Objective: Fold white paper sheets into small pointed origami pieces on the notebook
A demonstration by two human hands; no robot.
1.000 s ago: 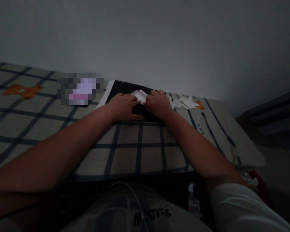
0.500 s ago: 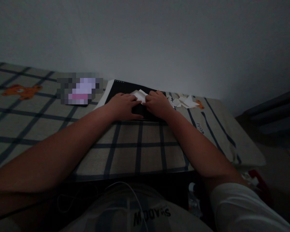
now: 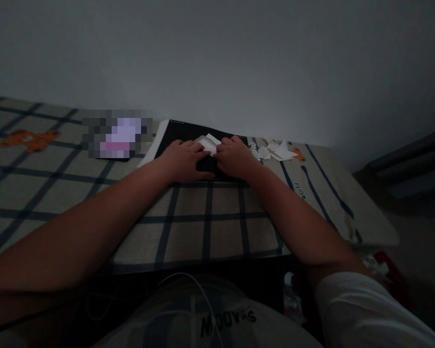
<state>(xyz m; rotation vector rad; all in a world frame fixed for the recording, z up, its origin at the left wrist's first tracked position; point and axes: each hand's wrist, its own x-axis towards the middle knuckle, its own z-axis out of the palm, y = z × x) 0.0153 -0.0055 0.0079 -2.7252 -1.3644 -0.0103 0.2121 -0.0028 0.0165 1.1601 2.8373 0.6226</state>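
Note:
A folded piece of white paper [image 3: 209,143] lies on a black sheet or folder [image 3: 188,130] on the table. My left hand [image 3: 181,160] rests flat at the paper's left side, fingers stretched over its edge and thumb apart. From the right, my right hand [image 3: 237,157] has its fingers curled and pressed together on the paper's right edge. The fingers partly cover the paper, so its full shape is hidden. Just right of my right hand lie several white paper scraps [image 3: 281,151], some of them folded.
A checked cloth [image 3: 188,227] covers the table, which backs onto a pale wall [image 3: 217,63]. A pixelated phone-like device [image 3: 119,137] with a lit screen lies on the left. Below the right front edge are a clear bottle [image 3: 292,299] and a red container [image 3: 389,275].
The view has shifted slightly. Both hands stay at the paper in nearly the same pose, with only slight movement of the right fingers.

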